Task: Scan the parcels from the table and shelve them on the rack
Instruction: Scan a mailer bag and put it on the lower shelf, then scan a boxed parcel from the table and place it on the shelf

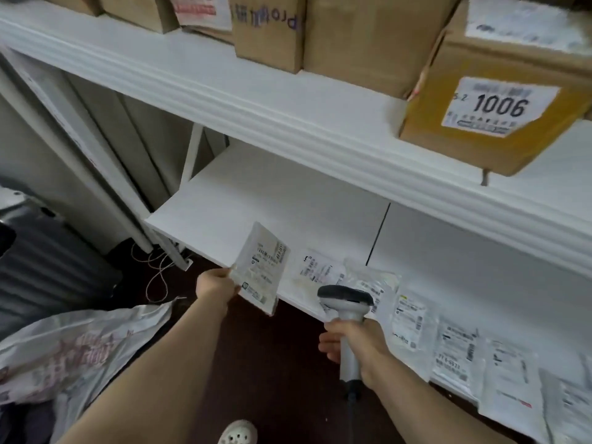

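My left hand (215,283) grips a small white parcel (261,267) by its left edge, label facing me, tilted over the front edge of the lower rack shelf (256,200). In my right hand (355,341) I hold a grey-and-white barcode scanner (347,318) by its handle, head up, just right of the parcel. Several flat white parcels (455,350) lie in a row along that shelf's front, running to the right.
The upper shelf (288,113) carries brown cardboard boxes, one labelled 1006 (493,100). A large white plastic bag (73,350) lies on the dark floor at lower left. A dark ribbed case (48,264) stands at left. Thin cords (157,270) trail beside the rack leg.
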Action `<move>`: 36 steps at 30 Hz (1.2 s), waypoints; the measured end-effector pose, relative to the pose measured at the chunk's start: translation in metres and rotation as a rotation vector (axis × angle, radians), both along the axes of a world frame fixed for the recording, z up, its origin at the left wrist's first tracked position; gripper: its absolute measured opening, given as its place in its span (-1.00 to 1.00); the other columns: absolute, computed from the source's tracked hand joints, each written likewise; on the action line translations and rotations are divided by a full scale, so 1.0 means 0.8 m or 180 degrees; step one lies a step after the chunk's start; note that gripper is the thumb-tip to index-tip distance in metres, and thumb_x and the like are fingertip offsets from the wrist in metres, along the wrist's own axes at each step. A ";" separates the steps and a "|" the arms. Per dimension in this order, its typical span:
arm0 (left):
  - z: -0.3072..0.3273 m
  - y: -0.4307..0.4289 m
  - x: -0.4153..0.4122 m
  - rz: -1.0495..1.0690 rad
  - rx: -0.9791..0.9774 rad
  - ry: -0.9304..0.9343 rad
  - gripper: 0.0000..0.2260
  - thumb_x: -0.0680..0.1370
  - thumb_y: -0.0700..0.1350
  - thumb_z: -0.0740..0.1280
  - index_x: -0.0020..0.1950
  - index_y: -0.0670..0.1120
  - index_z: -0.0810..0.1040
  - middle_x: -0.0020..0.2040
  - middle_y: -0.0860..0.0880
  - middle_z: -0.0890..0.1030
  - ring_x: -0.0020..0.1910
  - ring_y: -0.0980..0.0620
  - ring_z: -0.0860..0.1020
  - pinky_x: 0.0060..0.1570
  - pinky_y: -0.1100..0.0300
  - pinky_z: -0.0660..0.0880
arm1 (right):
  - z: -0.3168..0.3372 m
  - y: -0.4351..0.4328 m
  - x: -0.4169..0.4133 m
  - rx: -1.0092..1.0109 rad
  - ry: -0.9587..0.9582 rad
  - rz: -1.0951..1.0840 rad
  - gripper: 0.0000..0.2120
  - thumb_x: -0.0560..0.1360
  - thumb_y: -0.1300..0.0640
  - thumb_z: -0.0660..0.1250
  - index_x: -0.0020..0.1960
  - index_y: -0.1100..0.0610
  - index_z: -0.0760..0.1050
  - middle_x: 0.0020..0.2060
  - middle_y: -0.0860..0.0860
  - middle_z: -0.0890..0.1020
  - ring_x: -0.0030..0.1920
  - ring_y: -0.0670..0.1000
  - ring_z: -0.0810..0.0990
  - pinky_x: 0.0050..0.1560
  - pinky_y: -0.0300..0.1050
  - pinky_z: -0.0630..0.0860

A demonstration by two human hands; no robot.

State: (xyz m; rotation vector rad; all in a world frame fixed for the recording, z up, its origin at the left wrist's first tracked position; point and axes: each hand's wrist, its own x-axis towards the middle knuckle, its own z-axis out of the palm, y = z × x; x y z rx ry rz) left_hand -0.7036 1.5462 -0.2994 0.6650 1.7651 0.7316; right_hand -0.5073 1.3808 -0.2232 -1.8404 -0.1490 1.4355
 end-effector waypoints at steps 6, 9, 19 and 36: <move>-0.098 0.081 0.023 -0.0180 -0.0019 0.0035 -0.74 0.48 -0.45 0.29 0.02 -0.18 0.64 -0.07 -0.15 0.61 -0.31 0.02 0.57 -0.31 0.21 0.55 | -0.087 0.067 -0.013 -0.0042 -0.0022 -0.0088 -0.84 0.41 0.34 0.44 -0.03 0.35 0.55 -0.26 0.25 0.69 -0.37 0.13 0.67 -0.42 -0.13 0.57; -0.132 0.101 0.032 -0.0376 -0.0063 0.0163 -0.70 0.48 -0.44 0.26 0.09 -0.18 0.63 -0.27 -0.03 0.55 -0.34 0.07 0.53 -0.33 0.23 0.50 | -0.121 0.086 -0.017 -0.0090 -0.0078 -0.0114 -0.86 0.40 0.34 0.44 -0.06 0.34 0.56 -0.27 0.24 0.69 -0.36 0.15 0.68 -0.42 -0.13 0.55; -0.156 0.121 0.042 -0.1389 -0.0404 0.0606 -0.43 0.53 -0.28 0.30 0.52 -0.10 0.22 0.37 -0.18 0.42 0.17 -0.15 0.54 0.12 0.03 0.50 | -0.152 0.093 -0.015 -0.0270 -0.0148 -0.0249 -0.89 0.41 0.32 0.43 -0.08 0.34 0.56 -0.31 0.21 0.69 -0.38 0.12 0.67 -0.44 -0.14 0.54; 0.132 -0.067 0.170 -0.3563 -0.0576 0.0751 -0.86 0.52 -0.35 0.29 0.05 -0.25 0.43 -0.08 -0.13 0.54 -0.27 -0.04 0.51 -0.23 0.11 0.54 | 0.108 -0.058 0.003 -0.0094 -0.0157 -0.1011 -0.91 0.39 0.42 0.40 -0.24 0.29 0.53 -0.38 0.17 0.61 -0.44 0.07 0.59 -0.38 -0.15 0.50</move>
